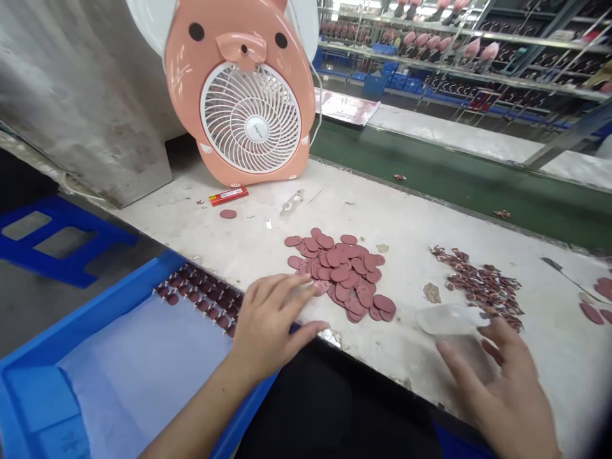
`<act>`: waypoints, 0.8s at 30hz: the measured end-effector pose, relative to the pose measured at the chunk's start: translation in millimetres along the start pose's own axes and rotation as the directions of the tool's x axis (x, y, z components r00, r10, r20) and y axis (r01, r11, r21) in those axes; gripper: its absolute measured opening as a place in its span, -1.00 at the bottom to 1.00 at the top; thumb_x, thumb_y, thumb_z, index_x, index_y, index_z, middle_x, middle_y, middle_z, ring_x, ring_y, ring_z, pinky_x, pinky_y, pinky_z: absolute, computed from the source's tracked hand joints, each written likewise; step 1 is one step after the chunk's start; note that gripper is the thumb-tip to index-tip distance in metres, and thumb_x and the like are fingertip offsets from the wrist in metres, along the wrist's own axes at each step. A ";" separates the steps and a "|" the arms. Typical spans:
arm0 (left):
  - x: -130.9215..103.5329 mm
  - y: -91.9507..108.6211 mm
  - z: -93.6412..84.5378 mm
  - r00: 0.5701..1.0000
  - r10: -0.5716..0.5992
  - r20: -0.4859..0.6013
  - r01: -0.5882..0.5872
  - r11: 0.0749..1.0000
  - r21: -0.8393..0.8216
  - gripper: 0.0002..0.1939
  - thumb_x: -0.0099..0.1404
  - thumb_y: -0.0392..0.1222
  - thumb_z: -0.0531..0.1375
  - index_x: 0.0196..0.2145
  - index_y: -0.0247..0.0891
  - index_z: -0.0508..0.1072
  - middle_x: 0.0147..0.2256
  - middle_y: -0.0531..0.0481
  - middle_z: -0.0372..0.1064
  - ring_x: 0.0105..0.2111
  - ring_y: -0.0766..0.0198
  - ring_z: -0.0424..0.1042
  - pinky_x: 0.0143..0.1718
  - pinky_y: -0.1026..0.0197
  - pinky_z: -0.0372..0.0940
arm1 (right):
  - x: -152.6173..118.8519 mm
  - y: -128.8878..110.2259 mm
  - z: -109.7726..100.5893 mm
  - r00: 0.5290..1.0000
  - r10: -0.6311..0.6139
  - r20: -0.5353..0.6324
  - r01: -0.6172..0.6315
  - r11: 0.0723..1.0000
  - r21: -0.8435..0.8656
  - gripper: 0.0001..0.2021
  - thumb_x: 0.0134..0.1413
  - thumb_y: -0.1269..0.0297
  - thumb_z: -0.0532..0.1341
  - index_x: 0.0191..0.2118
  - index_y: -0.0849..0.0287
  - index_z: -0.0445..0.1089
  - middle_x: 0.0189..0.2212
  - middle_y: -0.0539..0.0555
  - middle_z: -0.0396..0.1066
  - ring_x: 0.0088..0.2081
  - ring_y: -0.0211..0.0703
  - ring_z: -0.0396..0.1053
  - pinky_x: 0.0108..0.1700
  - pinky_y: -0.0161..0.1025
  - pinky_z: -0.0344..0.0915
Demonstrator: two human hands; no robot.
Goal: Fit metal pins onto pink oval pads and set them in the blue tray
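Note:
My left hand reaches over the near edge of the table with its fingers spread. Its fingertips are at the close side of a heap of dark red oval pieces, several of which show tiny holes; whether they touch one is unclear. To the right, my right hand has thumb and forefinger apart. A translucent whitish object, blurred, lies by those fingertips, its kind hard to make out. Just beyond sits a pile of small reddish-brown and metallic parts.
An orange animal-faced fan stands at the back, with a red box before it. At lower left a blue tray holds white sheet and rows of assembled pieces. A green belt runs behind the table.

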State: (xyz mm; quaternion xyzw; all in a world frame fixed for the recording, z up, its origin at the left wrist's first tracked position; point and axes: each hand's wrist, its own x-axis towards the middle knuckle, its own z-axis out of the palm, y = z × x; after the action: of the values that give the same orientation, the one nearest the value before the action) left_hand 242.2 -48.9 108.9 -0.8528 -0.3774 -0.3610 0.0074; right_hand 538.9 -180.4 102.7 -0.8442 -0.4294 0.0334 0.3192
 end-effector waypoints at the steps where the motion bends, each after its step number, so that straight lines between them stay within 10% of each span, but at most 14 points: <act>1: 1.7 7.6 2.1 0.998 0.041 0.036 -0.040 0.999 -0.027 -0.54 0.15 0.03 0.35 -0.02 -0.15 0.50 -0.05 -0.05 0.57 -0.07 0.03 0.48 -0.02 0.00 0.24 | 2.7 -4.4 -1.1 0.999 0.022 0.024 -0.022 1.000 -0.019 -0.26 -0.05 -0.25 0.22 0.12 0.21 0.27 0.03 0.32 0.33 0.06 0.43 0.30 0.03 0.30 0.26; 7: -23.9 8.3 8.7 0.984 0.167 -0.061 -0.174 0.978 -0.115 -0.74 0.14 -0.27 0.39 -0.18 -0.15 0.55 -0.28 0.03 0.65 -0.30 0.21 0.54 -0.07 0.08 0.22 | -1.7 -13.6 -8.0 0.998 0.004 0.065 -0.009 0.997 0.072 -0.62 0.20 -0.05 0.06 -0.02 0.07 0.33 -0.08 0.14 0.48 -0.01 0.16 0.42 0.03 0.05 0.29; 14: -39.1 23.1 8.1 0.992 0.082 -0.098 -0.108 0.948 -0.298 -0.64 0.17 -0.50 0.27 -0.16 -0.08 0.50 -0.31 0.04 0.64 -0.37 0.22 0.53 -0.16 0.09 0.29 | 0.1 -26.8 -9.5 0.946 -0.228 0.229 0.150 0.937 0.315 -0.49 0.08 0.18 0.17 0.19 0.04 0.24 0.14 0.12 0.32 0.19 0.12 0.22 0.19 0.00 0.12; 20: -38.8 77.5 -1.1 0.988 -0.130 -0.083 0.044 0.752 -0.658 -0.83 0.33 -0.33 0.17 -0.22 -0.10 0.52 -0.37 -0.04 0.54 -0.37 0.22 0.49 -0.35 0.19 0.39 | -22.4 -55.2 -8.6 0.954 -0.126 0.272 -0.062 0.804 0.591 -0.74 0.15 0.04 0.20 -0.15 0.06 0.22 -0.33 0.04 0.41 -0.34 -0.12 0.37 -0.31 -0.22 0.30; 22: -39.4 90.4 -5.2 0.986 -0.162 -0.038 0.078 0.653 -0.753 -0.80 0.33 -0.24 0.19 -0.18 -0.02 0.58 -0.37 -0.06 0.55 -0.39 0.19 0.49 -0.34 0.16 0.39 | -40.1 -69.2 -13.1 0.826 -0.108 0.553 -0.372 0.632 0.680 -0.63 0.04 -0.05 0.29 -0.20 0.07 0.20 -0.47 -0.06 0.30 -0.49 -0.28 0.22 -0.45 -0.34 0.15; 24: -40.6 97.0 -9.8 0.992 -0.123 0.017 0.090 0.624 -0.776 -0.71 0.30 -0.21 0.24 -0.05 0.09 0.57 -0.35 -0.05 0.58 -0.38 0.16 0.50 -0.29 0.12 0.39 | -55.4 -81.4 -17.3 0.556 -0.169 0.814 -0.708 0.416 0.570 -0.52 -0.15 -0.06 0.41 -0.27 0.10 0.20 -0.54 -0.13 0.18 -0.55 -0.39 0.06 -0.49 -0.39 -0.02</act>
State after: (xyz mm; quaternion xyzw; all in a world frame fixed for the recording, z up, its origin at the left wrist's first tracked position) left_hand 280.7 -147.1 116.2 -0.7422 -0.2353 -0.5039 -0.3740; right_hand 452.6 -195.8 150.5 -0.5131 -0.2736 0.6667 0.4663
